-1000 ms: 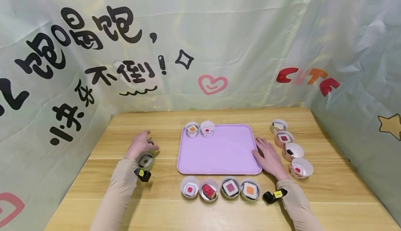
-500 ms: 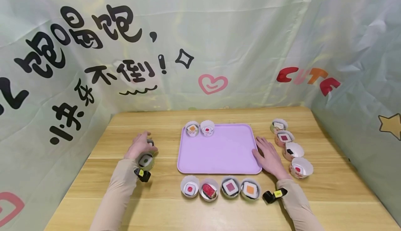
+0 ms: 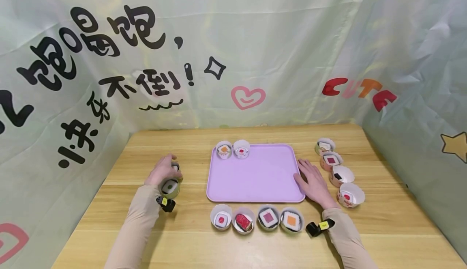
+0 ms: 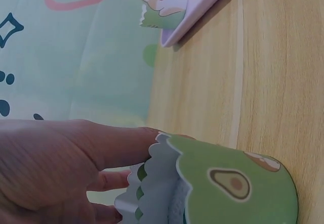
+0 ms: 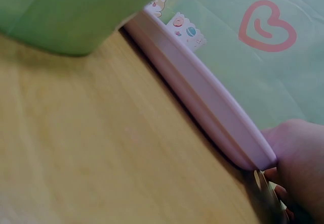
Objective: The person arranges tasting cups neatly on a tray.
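With the tray (image 3: 255,179) as clock centre in the head view, the left hand (image 3: 162,171) lies at nine o'clock, well apart from it, its thumb and fingers curled narrowly round the far cup (image 3: 176,164), mostly hidden; whether that cup's base meets the table (image 3: 189,252) I cannot tell; the near cup (image 3: 176,192) stands just beside it, towards seven; the right hand (image 3: 314,183) is at three, fingers spread wide, touching the tray's rim; the tray pair (image 3: 224,156) sits in the tray's eleven o'clock corner; the front row (image 3: 260,219), four cups, stands just beyond the rim at six; the right row (image 3: 346,174), four more, lies farther out at three; the cloth (image 3: 277,37) hangs at twelve.
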The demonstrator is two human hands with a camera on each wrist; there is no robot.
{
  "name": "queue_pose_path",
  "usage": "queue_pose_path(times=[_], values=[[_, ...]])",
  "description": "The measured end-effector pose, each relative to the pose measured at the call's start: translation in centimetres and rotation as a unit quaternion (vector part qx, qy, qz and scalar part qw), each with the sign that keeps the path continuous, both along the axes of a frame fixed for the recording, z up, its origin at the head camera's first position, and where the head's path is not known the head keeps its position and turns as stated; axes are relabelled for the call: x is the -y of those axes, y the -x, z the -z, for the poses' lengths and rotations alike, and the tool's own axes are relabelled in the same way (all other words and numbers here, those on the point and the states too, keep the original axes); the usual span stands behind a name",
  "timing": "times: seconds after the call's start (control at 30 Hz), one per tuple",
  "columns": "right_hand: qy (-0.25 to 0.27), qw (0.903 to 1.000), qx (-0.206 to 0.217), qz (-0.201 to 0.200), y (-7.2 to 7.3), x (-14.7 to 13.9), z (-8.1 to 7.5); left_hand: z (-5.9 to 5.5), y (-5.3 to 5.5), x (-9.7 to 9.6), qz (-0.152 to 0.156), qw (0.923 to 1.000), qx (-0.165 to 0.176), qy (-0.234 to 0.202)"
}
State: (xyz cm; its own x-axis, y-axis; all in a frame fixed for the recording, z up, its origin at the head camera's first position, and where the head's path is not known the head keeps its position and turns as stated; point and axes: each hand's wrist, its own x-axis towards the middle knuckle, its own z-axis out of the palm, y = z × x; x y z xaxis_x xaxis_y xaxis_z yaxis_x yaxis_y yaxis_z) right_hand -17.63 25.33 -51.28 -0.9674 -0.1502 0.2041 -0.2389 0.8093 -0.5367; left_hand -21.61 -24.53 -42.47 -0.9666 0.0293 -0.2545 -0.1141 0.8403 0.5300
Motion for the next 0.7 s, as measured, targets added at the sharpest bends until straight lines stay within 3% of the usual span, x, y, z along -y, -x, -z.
queue_pose_path(times=[0.7], values=[[0.002,1.0000,0.001,0.001,0.09,0.02,0.07,0.49,0.06,0.34,0.012,0.9997,-0.013,-0.018]])
